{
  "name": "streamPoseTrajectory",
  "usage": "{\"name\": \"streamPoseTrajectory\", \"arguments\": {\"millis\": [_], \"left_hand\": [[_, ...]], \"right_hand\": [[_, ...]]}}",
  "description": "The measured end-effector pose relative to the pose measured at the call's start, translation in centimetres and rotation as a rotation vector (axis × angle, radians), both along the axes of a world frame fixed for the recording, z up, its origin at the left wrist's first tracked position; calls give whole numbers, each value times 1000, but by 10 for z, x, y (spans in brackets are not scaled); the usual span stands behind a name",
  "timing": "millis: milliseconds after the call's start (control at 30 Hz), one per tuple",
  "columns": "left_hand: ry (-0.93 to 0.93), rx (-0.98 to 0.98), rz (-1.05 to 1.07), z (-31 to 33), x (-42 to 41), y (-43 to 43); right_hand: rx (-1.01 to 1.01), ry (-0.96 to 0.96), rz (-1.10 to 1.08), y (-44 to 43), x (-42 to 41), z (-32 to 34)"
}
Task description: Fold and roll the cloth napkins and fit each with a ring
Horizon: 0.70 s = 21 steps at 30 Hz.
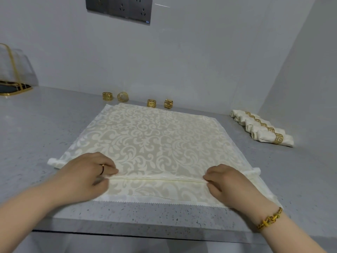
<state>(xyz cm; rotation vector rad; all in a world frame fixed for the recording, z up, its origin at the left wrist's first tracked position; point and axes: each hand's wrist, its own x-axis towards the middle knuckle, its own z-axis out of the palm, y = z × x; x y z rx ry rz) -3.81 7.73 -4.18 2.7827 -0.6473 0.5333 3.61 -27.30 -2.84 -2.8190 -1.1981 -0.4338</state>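
The napkin (155, 139) lies spread flat on the surface (36, 134), its near edge turned into a thin roll whose ends stick out at the left and right. The left hand (87, 170) and the right hand (228, 181) sit on that roll, one toward each end. The fingers (111, 170) of both are curled and pinch the rolled edge.

The step in hand looks like the roll itself, barely begun. To do it well, both hands should advance together so the roll runs parallel to the napkin's far edge. It should also be kept tight (a slack core will likely bulge once a ring goes on). A lower cloth (155, 192) with a zigzag edge shows nearer than the roll, and it should probably stay flat rather than be dragged along.

Just beyond the napkin's far edge stand four gold rings (151, 103), close to the pale wall (182, 61). To the napkin's right, well apart, lie the finished rolls (269, 136), each banded in gold. Far left of the napkin is a gold-framed stand (12, 70), and high above it on the wall is a dark socket panel (118, 8). The surface is grey and speckled.
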Motion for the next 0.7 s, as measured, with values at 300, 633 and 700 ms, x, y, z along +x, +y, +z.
{"name": "streamPoseTrajectory", "arguments": {"millis": [300,633,700], "left_hand": [[176,-229,256,5,20,-3],[202,-419,392,9,24,-10],[72,-305,332,5,24,-7]], "right_hand": [[402,496,-254,11,17,13],[290,188,-257,19,24,0],[253,50,-195,20,24,-2]]}}
